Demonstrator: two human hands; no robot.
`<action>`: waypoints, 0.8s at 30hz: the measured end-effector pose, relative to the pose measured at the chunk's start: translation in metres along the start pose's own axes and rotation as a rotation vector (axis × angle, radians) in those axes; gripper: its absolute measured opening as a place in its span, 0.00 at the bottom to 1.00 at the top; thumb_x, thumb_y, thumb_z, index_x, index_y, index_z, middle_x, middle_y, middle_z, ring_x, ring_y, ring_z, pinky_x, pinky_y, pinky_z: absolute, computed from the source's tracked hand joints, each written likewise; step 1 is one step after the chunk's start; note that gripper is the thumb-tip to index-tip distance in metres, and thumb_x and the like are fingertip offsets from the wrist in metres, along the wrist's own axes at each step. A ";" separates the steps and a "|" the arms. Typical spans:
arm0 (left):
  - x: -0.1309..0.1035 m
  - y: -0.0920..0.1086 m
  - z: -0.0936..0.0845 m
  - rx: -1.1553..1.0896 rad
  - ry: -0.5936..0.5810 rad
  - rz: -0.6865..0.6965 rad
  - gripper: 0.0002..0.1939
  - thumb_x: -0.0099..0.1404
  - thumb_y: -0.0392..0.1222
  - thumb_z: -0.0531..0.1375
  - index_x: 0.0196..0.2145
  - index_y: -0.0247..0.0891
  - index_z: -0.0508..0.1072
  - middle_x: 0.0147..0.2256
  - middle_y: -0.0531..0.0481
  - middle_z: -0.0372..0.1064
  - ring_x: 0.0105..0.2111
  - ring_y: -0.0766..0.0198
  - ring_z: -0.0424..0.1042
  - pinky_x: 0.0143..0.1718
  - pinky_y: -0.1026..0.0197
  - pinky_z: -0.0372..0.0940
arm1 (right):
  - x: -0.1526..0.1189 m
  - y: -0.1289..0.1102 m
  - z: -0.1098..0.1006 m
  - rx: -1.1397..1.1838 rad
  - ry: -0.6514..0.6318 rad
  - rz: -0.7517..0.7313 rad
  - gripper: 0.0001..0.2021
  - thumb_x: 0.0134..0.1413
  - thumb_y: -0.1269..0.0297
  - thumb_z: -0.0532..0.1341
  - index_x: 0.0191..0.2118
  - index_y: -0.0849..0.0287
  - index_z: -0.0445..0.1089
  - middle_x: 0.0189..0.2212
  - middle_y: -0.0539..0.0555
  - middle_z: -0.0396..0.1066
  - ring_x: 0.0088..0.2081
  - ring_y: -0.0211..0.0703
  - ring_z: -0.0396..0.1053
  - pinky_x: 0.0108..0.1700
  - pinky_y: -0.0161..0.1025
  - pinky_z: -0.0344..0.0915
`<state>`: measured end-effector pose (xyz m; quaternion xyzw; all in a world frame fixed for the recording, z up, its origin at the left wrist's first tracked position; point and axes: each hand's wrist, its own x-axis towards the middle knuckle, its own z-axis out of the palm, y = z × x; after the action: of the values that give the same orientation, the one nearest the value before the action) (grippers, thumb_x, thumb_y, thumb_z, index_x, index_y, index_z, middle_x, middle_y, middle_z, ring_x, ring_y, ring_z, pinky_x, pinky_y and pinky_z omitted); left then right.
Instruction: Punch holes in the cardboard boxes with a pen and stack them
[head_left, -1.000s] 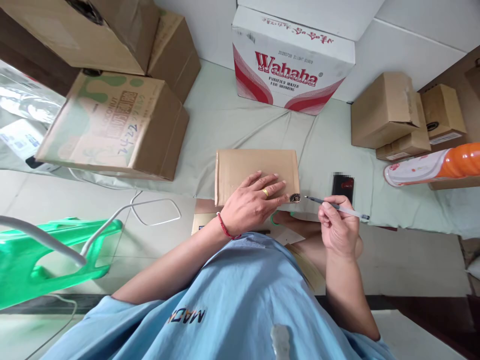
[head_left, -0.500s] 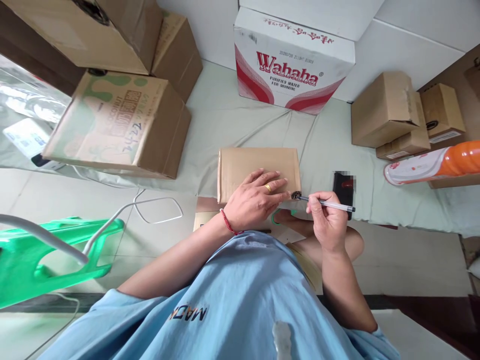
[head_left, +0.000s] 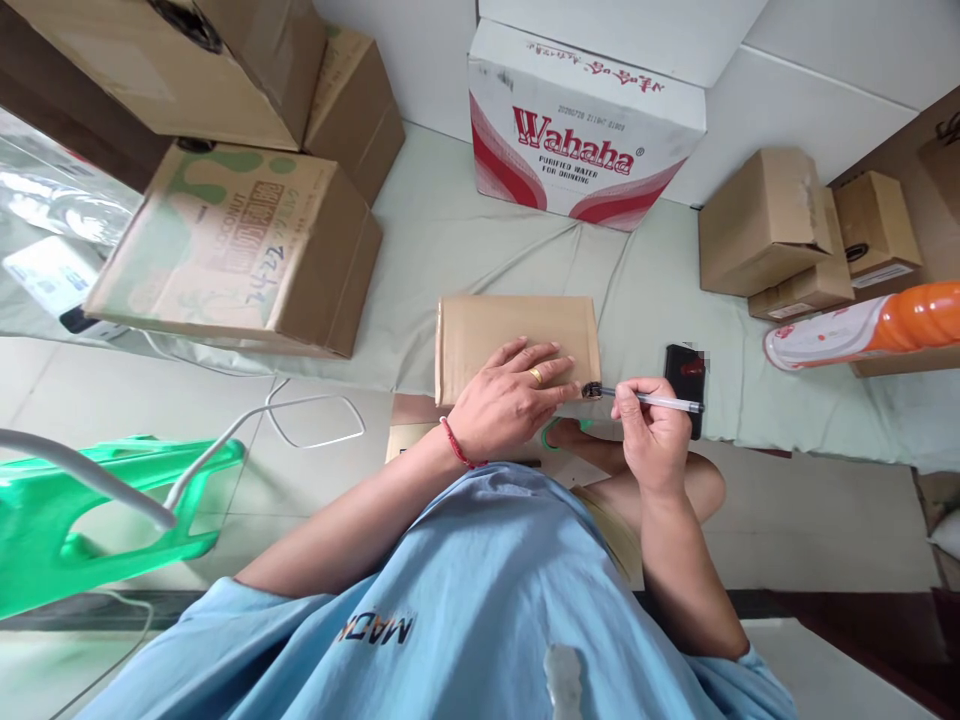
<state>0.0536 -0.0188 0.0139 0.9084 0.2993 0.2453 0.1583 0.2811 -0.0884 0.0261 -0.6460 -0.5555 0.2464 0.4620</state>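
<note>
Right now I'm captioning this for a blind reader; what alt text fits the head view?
A right hand holds a pen to a black mark at the corner of a box, while the left hand rests spread on it. Nearby on pale cloth are a phone, a bottle and a Wahaha carton.

One head-worn camera, facing forward and steeply down

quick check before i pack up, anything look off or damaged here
The box has a messy dark patch at its near right corner, by the pen, odd against its plain top; ink or damage, I can't tell. At right, the top carton looks worn, its flap ragged. Nothing looks spilled.
</note>
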 end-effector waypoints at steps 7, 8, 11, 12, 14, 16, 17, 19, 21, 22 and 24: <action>-0.001 0.001 -0.001 0.126 0.000 0.034 0.16 0.81 0.40 0.57 0.58 0.48 0.82 0.64 0.49 0.76 0.67 0.50 0.71 0.70 0.40 0.62 | -0.001 -0.003 0.004 -0.056 0.045 -0.085 0.14 0.73 0.51 0.63 0.40 0.56 0.73 0.26 0.48 0.72 0.25 0.36 0.70 0.30 0.34 0.66; -0.001 0.001 -0.001 0.130 0.000 0.034 0.16 0.81 0.40 0.57 0.58 0.49 0.81 0.64 0.50 0.76 0.67 0.50 0.71 0.70 0.40 0.62 | -0.003 -0.004 0.005 -0.071 0.038 -0.104 0.13 0.73 0.53 0.63 0.40 0.56 0.73 0.26 0.48 0.73 0.25 0.36 0.70 0.30 0.34 0.66; -0.001 0.001 -0.002 0.136 0.001 0.038 0.16 0.81 0.40 0.57 0.58 0.48 0.82 0.64 0.50 0.76 0.67 0.50 0.71 0.70 0.41 0.62 | -0.009 -0.007 0.005 -0.107 0.021 -0.149 0.10 0.73 0.56 0.64 0.41 0.56 0.73 0.26 0.47 0.72 0.25 0.36 0.70 0.29 0.33 0.66; -0.001 0.001 -0.002 0.135 0.000 0.038 0.16 0.81 0.40 0.57 0.58 0.48 0.82 0.64 0.50 0.76 0.67 0.51 0.71 0.70 0.41 0.62 | -0.010 -0.007 0.005 -0.113 0.024 -0.158 0.09 0.73 0.57 0.64 0.40 0.56 0.73 0.25 0.47 0.72 0.25 0.36 0.70 0.29 0.33 0.66; -0.001 0.001 -0.002 0.133 -0.003 0.038 0.16 0.81 0.40 0.57 0.58 0.48 0.82 0.64 0.50 0.76 0.67 0.50 0.71 0.70 0.41 0.62 | -0.011 -0.007 0.004 -0.122 0.049 -0.166 0.09 0.73 0.57 0.64 0.40 0.56 0.72 0.25 0.47 0.71 0.24 0.35 0.69 0.28 0.33 0.66; -0.001 0.001 -0.002 0.132 -0.003 0.037 0.16 0.81 0.40 0.57 0.58 0.48 0.82 0.64 0.50 0.76 0.67 0.50 0.71 0.70 0.40 0.63 | -0.010 -0.007 0.005 -0.119 0.075 -0.163 0.09 0.73 0.57 0.64 0.40 0.56 0.72 0.26 0.47 0.72 0.24 0.35 0.69 0.28 0.33 0.66; -0.001 0.001 -0.001 0.133 0.000 0.037 0.16 0.81 0.40 0.57 0.58 0.48 0.82 0.64 0.50 0.76 0.67 0.49 0.71 0.69 0.40 0.63 | -0.010 -0.006 0.006 -0.110 0.076 -0.160 0.09 0.73 0.58 0.64 0.41 0.56 0.72 0.26 0.47 0.73 0.24 0.35 0.69 0.29 0.33 0.66; -0.001 0.001 -0.001 0.138 0.012 0.041 0.16 0.81 0.40 0.56 0.58 0.48 0.82 0.64 0.51 0.76 0.67 0.49 0.72 0.69 0.40 0.64 | -0.011 -0.006 0.007 -0.085 0.056 -0.156 0.08 0.73 0.58 0.63 0.42 0.56 0.73 0.26 0.47 0.73 0.25 0.35 0.70 0.29 0.33 0.67; -0.001 0.000 -0.001 0.142 0.025 0.047 0.16 0.82 0.41 0.56 0.57 0.48 0.82 0.63 0.51 0.77 0.66 0.49 0.73 0.68 0.40 0.65 | -0.012 -0.005 0.007 -0.066 0.030 -0.157 0.08 0.74 0.58 0.63 0.42 0.56 0.73 0.26 0.47 0.73 0.25 0.35 0.71 0.29 0.33 0.67; -0.001 0.000 -0.001 0.143 0.028 0.051 0.16 0.82 0.41 0.56 0.57 0.47 0.82 0.63 0.51 0.77 0.66 0.49 0.73 0.68 0.40 0.65 | -0.013 -0.005 0.007 -0.063 0.022 -0.161 0.08 0.74 0.58 0.63 0.42 0.56 0.72 0.26 0.47 0.73 0.24 0.35 0.71 0.28 0.33 0.67; -0.001 0.000 -0.001 0.146 0.031 0.056 0.16 0.82 0.41 0.55 0.57 0.47 0.82 0.63 0.51 0.77 0.66 0.49 0.73 0.67 0.39 0.65 | -0.014 -0.005 0.006 -0.062 0.024 -0.165 0.08 0.74 0.59 0.63 0.41 0.56 0.72 0.25 0.46 0.72 0.24 0.35 0.70 0.28 0.33 0.67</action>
<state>0.0526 -0.0194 0.0141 0.9216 0.2932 0.2413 0.0798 0.2700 -0.0995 0.0250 -0.6148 -0.6086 0.1824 0.4673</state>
